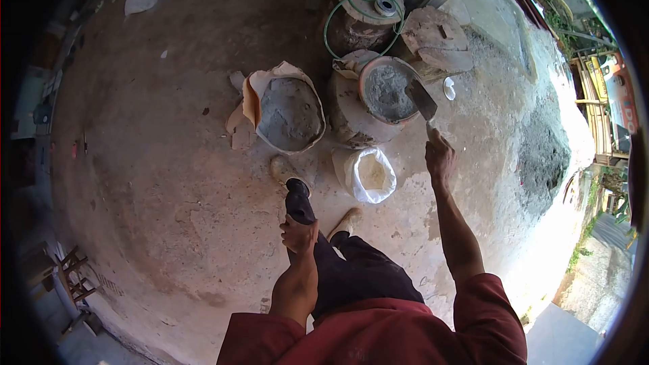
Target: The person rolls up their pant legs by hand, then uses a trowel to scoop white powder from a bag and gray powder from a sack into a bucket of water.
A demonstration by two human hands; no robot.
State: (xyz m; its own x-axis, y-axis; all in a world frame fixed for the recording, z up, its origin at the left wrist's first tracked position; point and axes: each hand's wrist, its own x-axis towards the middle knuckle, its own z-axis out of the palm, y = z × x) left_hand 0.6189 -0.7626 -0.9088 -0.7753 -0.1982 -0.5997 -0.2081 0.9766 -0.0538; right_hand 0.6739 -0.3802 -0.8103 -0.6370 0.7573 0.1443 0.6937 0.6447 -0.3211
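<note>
My right hand [440,155] is closed around the handle of a trowel [424,101]. The trowel's dark flat blade reaches over the right rim of a round clay-coloured bowl [364,88] and meets the grey mortar [390,89] inside it. This bowl sits on top of a tree stump [351,125]. My left hand [299,233] has its fingers curled over my left knee, on the dark trousers. Just below the stump stands a white bag [389,192] with pale powder in it. Left of the stump, an open paper sack [251,98] holds grey cement powder.
Behind the bowl, a green hose [328,34] lies coiled over another stump, with a roll of tape [385,6] on it. A wooden slab [439,40] leans beside it. Grey sand [543,155] is heaped at the right. White sacks [142,0] lie far left.
</note>
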